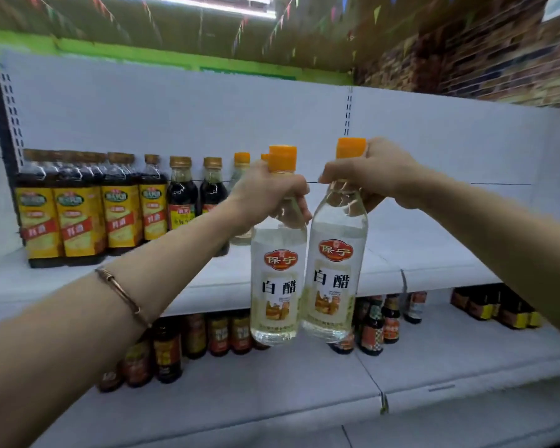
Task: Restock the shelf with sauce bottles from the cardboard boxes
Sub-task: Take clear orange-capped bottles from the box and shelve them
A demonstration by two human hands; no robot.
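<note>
White shelf [434, 253] behind; left hand [265, 192], right hand [375, 173] each grip one vinegar bottle [277, 286], two total.

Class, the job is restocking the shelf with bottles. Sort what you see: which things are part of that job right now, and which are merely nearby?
Part of the job:
- left hand, gripping the left clear bottle by its neck
- right hand, gripping the right clear bottle by its neck
- upper shelf

Merely nearby:
- yellow-labelled dark bottles
- lower-shelf bottles
- bracelet
</note>
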